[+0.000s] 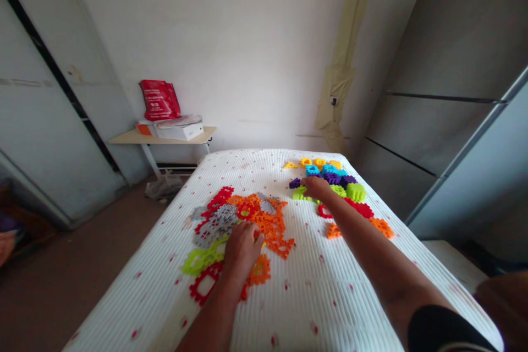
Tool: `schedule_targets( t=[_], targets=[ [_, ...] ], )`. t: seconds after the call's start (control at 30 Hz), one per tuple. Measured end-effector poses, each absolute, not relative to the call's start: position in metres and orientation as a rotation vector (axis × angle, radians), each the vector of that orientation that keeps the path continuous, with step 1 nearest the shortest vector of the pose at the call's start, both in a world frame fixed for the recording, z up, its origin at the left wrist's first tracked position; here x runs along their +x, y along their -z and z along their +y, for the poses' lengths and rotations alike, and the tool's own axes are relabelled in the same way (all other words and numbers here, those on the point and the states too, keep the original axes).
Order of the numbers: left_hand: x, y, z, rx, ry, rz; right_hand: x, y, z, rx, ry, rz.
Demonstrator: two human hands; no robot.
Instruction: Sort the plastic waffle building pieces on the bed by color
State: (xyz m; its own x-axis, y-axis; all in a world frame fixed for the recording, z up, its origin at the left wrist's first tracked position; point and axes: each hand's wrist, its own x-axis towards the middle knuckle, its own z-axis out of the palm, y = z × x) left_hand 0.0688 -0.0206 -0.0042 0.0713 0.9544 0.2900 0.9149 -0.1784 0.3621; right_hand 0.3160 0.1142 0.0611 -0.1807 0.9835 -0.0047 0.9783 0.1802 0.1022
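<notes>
My left hand (242, 246) rests curled on a pile of flat interlocking plastic tiles (247, 220) in orange, red, grey and lime green, spread on a white bedspread (289, 297). Its fingers are bent over the tiles; what they grip is hidden. My right hand (315, 187) reaches far forward to a second heap of tiles (334, 179) in purple, blue, yellow and green, fingers down on a purple and a lime piece. Loose red and orange tiles (363, 214) lie beside my right forearm.
The bed is flanked by grey wardrobe panels (445, 121) on the right. A small wooden side table (165, 137) at the back left carries a red bag (159, 100) and white boxes. A plastic bag (163, 187) lies on the brown floor.
</notes>
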Motion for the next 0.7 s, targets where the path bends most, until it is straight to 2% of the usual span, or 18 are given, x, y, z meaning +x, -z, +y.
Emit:
schedule_targets(
  t=[0.47, 0.6, 0.7],
  targets=[
    [0.073, 0.000, -0.023, 2.182, -0.742, 1.846, 0.305, -0.068, 0.103, 1.965, -0.215, 2.364],
    [0.075, -0.002, -0.024, 2.175, -0.738, 1.806, 0.281, -0.078, 0.087, 1.891, -0.250, 2.531],
    [0.071, -0.007, -0.026, 2.142, -0.728, 1.962, 0.250, -0.078, 0.071, 1.633, -0.148, 2.818]
  ],
)
